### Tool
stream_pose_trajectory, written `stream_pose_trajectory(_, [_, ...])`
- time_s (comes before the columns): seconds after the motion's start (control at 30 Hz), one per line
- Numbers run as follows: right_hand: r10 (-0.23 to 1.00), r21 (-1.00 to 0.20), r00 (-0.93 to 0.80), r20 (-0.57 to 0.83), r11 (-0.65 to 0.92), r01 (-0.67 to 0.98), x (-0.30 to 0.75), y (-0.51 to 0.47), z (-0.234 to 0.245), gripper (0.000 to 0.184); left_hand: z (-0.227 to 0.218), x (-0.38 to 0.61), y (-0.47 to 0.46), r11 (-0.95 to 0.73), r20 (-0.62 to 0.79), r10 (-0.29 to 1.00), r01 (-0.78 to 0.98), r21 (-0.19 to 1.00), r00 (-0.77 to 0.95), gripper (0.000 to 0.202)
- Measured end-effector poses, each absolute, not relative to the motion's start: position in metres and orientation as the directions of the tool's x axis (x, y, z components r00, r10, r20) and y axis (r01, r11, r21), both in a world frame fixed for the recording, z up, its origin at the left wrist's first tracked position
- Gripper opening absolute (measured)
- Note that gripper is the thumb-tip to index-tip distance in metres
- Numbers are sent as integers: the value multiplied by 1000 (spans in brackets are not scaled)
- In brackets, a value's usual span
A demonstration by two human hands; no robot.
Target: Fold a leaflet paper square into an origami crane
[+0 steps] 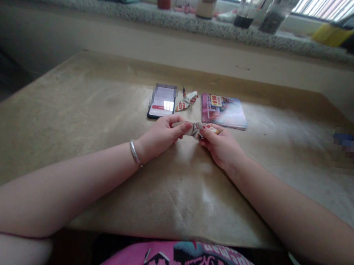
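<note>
Broad tan-surfaced table (68, 108). Right of centre: flat rectangular pink-and-purple printed stack (224, 113). Left hand (166, 133) and right hand (220, 145), each pinching one end of a folded white-and-red printed paper strip (195, 130), on the stack's near side. Black-edged rectangular smartphone (163, 99), screen lit. Pointed folded white-and-red paper piece (188, 101), between smartphone and stack.

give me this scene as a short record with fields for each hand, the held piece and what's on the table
left hand: pinches one end of a white folded paper piece with coloured print
right hand: pinches its other end
held piece: creased at the middle
left wrist: silver metal bracelet
on smooth tan table, left to right: black-edged rectangular phone; pointed white-and-red folded paper; flat rectangular pink-purple printed item
</note>
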State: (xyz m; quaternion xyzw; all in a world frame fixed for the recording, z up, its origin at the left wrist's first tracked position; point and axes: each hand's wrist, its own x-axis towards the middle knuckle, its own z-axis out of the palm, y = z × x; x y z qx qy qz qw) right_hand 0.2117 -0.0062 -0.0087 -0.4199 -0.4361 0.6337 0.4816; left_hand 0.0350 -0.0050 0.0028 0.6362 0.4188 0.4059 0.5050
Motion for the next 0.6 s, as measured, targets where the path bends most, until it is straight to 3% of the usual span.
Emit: stream_pose_trajectory(0.6, [969,-915,-206,-135,-202,-349,212,-6,-8,43,1,36,-5,-148,110,947,106,983,303,40])
